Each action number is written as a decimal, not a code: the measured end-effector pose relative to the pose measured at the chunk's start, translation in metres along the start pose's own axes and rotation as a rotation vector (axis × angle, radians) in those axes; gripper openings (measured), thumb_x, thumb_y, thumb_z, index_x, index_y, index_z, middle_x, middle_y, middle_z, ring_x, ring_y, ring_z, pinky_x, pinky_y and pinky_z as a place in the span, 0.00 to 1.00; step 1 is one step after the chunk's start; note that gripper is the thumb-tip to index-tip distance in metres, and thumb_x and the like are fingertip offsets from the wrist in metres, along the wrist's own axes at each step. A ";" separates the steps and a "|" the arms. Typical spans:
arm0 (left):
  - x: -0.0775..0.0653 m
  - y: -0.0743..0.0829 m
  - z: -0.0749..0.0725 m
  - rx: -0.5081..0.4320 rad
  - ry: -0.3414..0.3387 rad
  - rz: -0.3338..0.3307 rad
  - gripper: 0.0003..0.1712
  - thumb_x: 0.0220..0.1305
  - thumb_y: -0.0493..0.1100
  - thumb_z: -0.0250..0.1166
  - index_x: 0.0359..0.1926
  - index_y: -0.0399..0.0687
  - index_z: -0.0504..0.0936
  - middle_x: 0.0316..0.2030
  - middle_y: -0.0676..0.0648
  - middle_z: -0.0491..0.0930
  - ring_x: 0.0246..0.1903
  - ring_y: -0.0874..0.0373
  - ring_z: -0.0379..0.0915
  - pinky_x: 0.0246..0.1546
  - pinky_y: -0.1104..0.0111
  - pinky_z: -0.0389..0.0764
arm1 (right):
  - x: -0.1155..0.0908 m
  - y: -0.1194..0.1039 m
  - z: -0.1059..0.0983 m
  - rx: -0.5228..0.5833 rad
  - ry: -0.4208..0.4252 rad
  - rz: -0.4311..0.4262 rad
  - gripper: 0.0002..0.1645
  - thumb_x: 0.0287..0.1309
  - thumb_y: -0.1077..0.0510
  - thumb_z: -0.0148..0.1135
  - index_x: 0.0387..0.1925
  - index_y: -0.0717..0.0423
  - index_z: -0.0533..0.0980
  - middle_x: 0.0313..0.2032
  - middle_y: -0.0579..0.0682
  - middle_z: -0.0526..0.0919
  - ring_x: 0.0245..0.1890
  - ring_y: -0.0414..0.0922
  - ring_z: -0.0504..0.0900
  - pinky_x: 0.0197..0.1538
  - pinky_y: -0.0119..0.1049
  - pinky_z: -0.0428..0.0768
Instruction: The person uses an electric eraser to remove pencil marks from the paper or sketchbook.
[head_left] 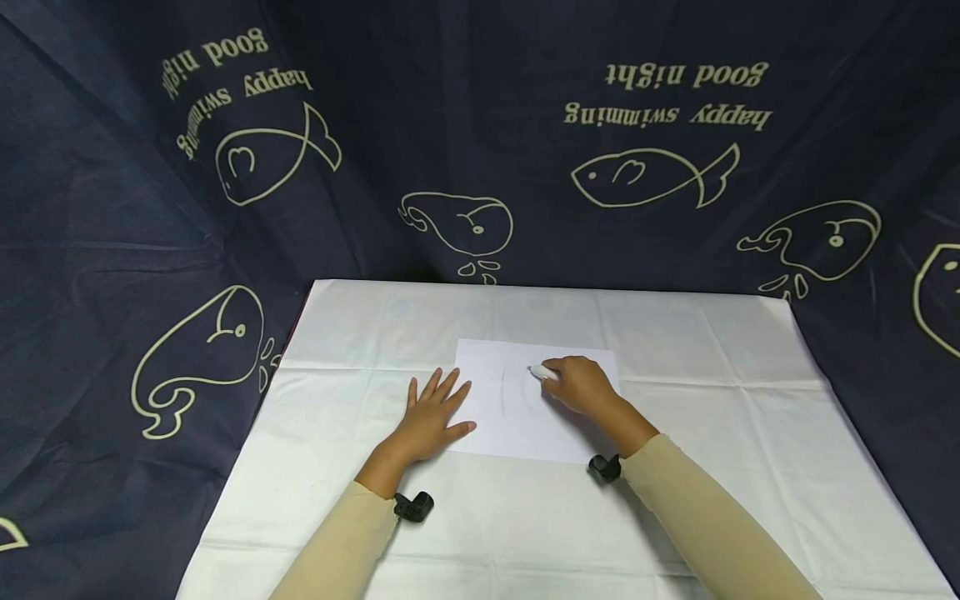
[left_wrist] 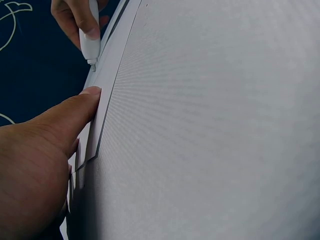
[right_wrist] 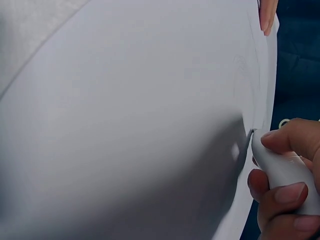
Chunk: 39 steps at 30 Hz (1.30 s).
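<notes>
R hand [head_left: 581, 385] grips the white pen-like tool [head_left: 543, 372], tip aimed L across the paper [head_left: 517, 437]; L hand [head_left: 426, 427] farther off, fingers spread w/ thumb on paper's L side.

Dark blue fabric [head_left: 420, 100] with pale fish [head_left: 637, 177], whales [head_left: 461, 221] and upside-down words [head_left: 667, 117] borders the table [head_left: 772, 467]. A creased white cloth [head_left: 675, 333] covers it.

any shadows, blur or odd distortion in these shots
Head view: soft shadow below the right hand, faint lines on the paper; left wrist view: ripple-like banding fans across the white cloth; right wrist view: broad, blurry-edged shadow over the paper near the pen, paper edges bowed, perhaps lens distortion.
</notes>
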<state>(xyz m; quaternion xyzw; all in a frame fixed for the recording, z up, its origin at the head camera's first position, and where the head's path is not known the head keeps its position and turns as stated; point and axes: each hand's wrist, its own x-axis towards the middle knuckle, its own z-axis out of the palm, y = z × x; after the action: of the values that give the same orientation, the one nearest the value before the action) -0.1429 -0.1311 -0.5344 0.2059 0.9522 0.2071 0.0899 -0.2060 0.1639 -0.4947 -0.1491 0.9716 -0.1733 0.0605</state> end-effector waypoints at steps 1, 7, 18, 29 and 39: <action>0.000 0.000 0.000 0.001 0.002 0.001 0.43 0.73 0.64 0.56 0.80 0.54 0.56 0.82 0.46 0.44 0.81 0.41 0.31 0.74 0.33 0.30 | 0.000 0.000 0.000 -0.001 0.004 0.000 0.24 0.63 0.54 0.63 0.59 0.57 0.81 0.53 0.60 0.87 0.54 0.59 0.84 0.58 0.55 0.80; 0.001 -0.001 0.000 -0.002 -0.007 -0.001 0.43 0.73 0.64 0.55 0.80 0.55 0.55 0.82 0.46 0.43 0.81 0.42 0.30 0.74 0.33 0.29 | 0.001 0.003 0.000 -0.009 0.020 0.000 0.24 0.63 0.54 0.63 0.59 0.57 0.81 0.53 0.61 0.87 0.53 0.59 0.85 0.57 0.55 0.81; 0.000 0.001 -0.001 -0.006 -0.007 -0.007 0.43 0.73 0.64 0.56 0.80 0.54 0.55 0.82 0.46 0.42 0.81 0.42 0.30 0.74 0.33 0.28 | -0.001 -0.002 -0.002 0.007 -0.030 0.010 0.26 0.64 0.53 0.63 0.61 0.58 0.80 0.55 0.61 0.86 0.57 0.61 0.83 0.61 0.56 0.79; -0.001 0.000 0.001 -0.010 0.000 -0.001 0.43 0.73 0.64 0.56 0.80 0.54 0.56 0.82 0.46 0.43 0.81 0.42 0.31 0.74 0.33 0.29 | 0.001 0.000 0.000 0.000 -0.010 0.006 0.25 0.63 0.54 0.63 0.60 0.57 0.81 0.53 0.61 0.86 0.54 0.60 0.84 0.59 0.55 0.80; 0.000 -0.001 0.001 -0.011 0.005 0.006 0.43 0.72 0.64 0.56 0.80 0.53 0.56 0.82 0.45 0.44 0.81 0.41 0.31 0.74 0.32 0.29 | 0.001 -0.002 0.000 -0.002 -0.018 0.020 0.25 0.64 0.53 0.62 0.60 0.57 0.80 0.54 0.61 0.86 0.56 0.60 0.83 0.60 0.55 0.79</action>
<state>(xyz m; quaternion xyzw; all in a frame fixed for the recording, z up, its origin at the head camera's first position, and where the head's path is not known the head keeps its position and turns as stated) -0.1427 -0.1312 -0.5358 0.2079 0.9506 0.2130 0.0878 -0.2064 0.1621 -0.4947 -0.1409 0.9727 -0.1706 0.0708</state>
